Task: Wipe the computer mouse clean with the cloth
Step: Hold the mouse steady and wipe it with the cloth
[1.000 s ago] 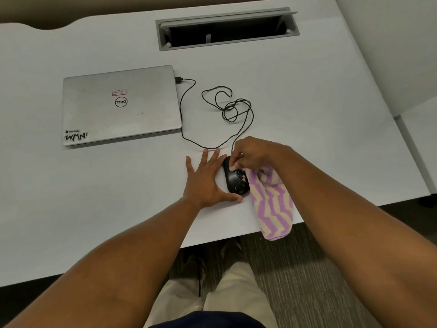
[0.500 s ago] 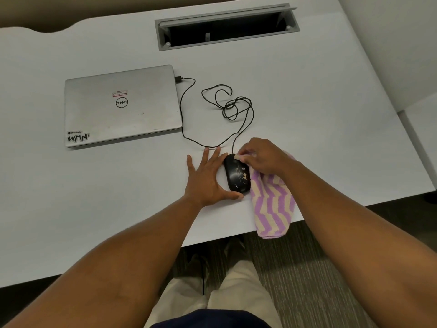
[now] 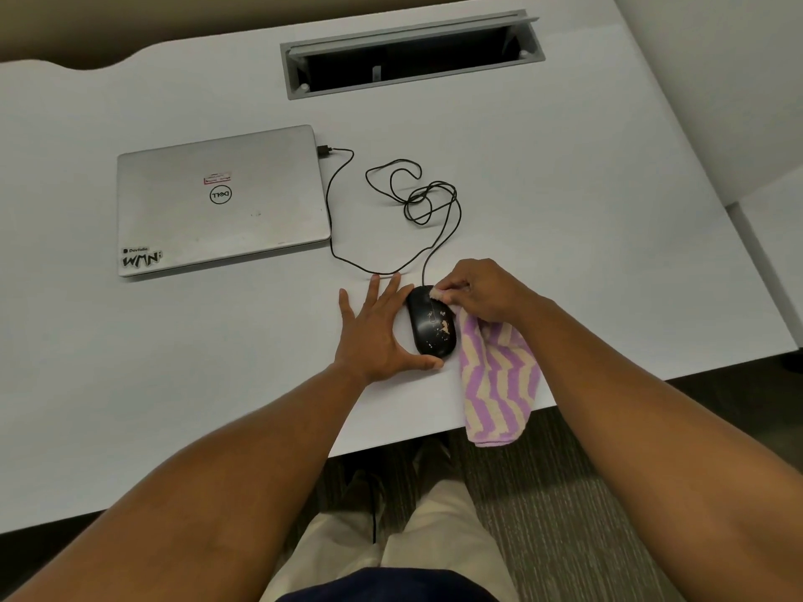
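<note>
A black wired computer mouse (image 3: pixel 430 325) with pale smudges on its back lies near the front edge of the white table (image 3: pixel 565 210). My left hand (image 3: pixel 376 330) lies flat against the mouse's left side, fingers spread, thumb curled around its near end. My right hand (image 3: pixel 478 291) pinches a purple-and-cream zigzag cloth (image 3: pixel 495 384) and presses a corner of it on the mouse's far right top. The rest of the cloth trails over the table edge.
A shut silver laptop (image 3: pixel 221 199) lies at the left, with the mouse's black cable (image 3: pixel 417 197) looped beside it. A grey cable hatch (image 3: pixel 413 52) stands open at the back. My legs and grey carpet (image 3: pixel 565 514) are below the table edge.
My right hand with the cloth has slid from over the mouse's left top to its far right top, uncovering more of the smudged back. The left hand has stayed put.
</note>
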A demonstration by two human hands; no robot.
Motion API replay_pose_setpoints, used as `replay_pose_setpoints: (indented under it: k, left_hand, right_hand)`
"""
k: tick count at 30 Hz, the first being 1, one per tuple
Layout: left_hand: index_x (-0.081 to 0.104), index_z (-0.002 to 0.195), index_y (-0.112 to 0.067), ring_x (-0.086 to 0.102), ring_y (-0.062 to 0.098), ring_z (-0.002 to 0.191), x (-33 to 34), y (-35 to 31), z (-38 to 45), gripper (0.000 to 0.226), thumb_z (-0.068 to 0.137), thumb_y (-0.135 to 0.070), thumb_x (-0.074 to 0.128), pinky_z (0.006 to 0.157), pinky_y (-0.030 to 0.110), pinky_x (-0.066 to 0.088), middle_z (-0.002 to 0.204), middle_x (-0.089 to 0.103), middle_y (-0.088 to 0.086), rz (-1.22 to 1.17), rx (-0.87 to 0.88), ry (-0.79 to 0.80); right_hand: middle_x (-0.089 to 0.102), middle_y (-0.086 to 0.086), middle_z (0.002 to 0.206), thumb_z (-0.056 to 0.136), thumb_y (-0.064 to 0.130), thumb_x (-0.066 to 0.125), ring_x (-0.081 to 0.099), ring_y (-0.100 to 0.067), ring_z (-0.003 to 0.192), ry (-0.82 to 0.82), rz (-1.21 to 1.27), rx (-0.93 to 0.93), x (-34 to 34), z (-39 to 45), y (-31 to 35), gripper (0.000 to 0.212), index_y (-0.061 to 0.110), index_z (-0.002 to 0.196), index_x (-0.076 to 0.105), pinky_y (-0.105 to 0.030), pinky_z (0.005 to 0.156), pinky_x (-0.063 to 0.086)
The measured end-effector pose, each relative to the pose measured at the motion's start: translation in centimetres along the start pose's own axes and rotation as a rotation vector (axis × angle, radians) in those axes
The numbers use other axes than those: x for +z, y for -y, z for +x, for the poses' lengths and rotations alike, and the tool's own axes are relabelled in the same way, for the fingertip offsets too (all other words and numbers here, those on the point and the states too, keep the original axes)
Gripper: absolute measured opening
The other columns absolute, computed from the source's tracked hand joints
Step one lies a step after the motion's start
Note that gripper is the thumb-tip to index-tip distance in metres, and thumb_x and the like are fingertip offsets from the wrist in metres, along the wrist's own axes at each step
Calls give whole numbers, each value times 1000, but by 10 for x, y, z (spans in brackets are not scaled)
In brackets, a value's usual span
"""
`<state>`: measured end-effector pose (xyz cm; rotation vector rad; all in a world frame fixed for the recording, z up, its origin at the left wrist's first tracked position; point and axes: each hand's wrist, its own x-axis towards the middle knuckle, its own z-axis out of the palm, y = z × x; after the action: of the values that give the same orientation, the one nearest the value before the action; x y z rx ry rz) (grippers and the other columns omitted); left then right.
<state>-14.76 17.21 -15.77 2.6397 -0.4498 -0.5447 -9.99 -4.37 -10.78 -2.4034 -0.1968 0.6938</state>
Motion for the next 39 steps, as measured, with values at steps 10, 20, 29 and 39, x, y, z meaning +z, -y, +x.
replay_pose_setpoints:
  k: [10,20,29,39]
  left_hand:
    - [14,159,-31,-15,15,154,0,0,1,131,54,-94,60,117,61,-18,169,2,-8,-1,-4,2]
    - [15,159,-31,-14,15,154,3,1,1,132,53,-96,58,117,61,-17,169,3,-8,-7,1,-14]
    - [16,160,-31,-14,15,154,1,0,1,131,54,-95,60,117,61,-18,169,3,-8,-19,3,-4]
    - [15,160,-30,-15,15,154,1,0,1,132,54,-95,60,117,63,-17,169,3,-8,-21,1,-1]
  right_hand:
    - [65,11,95,85,26,73,60,-7,93,-16,178,65,-12,-1,-8,18,24,102,76,-19,77,45]
    - [62,13,94,85,22,72,57,-5,91,214,17,29,-18,-1,1,17,27,100,76,-17,74,40]
    - [59,8,96,87,22,70,56,-9,92,74,-18,-10,-9,7,15,18,22,104,75,-23,83,45]
    - [55,20,81,85,23,72,54,0,81,141,-85,-66,-22,13,31,17,21,101,77,-12,67,38]
